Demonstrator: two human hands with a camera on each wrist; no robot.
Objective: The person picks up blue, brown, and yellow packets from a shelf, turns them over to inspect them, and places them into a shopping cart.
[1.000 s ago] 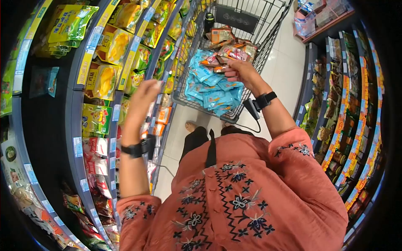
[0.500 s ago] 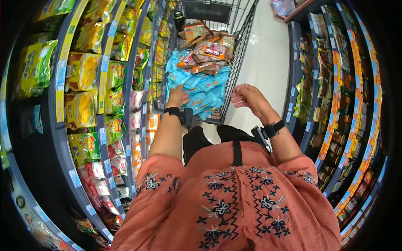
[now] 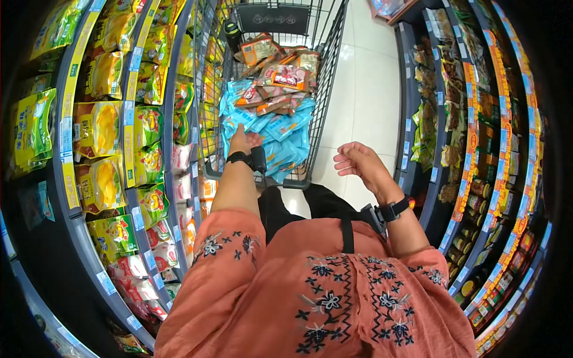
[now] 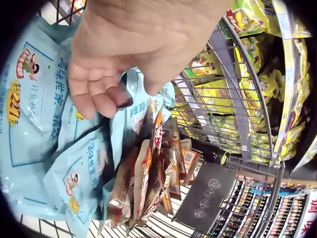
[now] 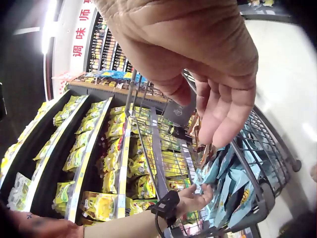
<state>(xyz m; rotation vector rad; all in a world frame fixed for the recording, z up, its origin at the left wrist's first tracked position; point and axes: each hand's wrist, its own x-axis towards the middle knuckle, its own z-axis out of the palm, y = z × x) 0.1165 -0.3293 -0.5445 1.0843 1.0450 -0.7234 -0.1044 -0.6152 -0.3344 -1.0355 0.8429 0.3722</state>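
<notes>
My left hand [image 3: 246, 142] reaches over the near left part of the shopping cart [image 3: 306, 177]. Its fingers bend loosely above blue snack packets [image 3: 280, 146], and in the left wrist view a gap shows between thumb and fingertips, with a blue packet corner [image 4: 133, 87] behind. Brown-and-red packets [image 3: 285, 77] are heaped beyond the blue ones. Out to the cart's right, my right hand [image 3: 363, 164] hangs in the air, loosely curled and holding nothing.
Shelves of yellow seasoning bags [image 3: 98, 128] line the left, close along the cart. More shelves with bagged goods and jars [image 3: 477, 188] run down the right. Pale tiled floor [image 3: 358, 89] lies between cart and right shelves. A dark bottle [image 3: 231, 33] stands in the cart's far left corner.
The left hand has come from beside the left shelves into the cart, over the blue packets. The right hand has drawn back from the brown packets to outside the cart. The view has shifted.
</notes>
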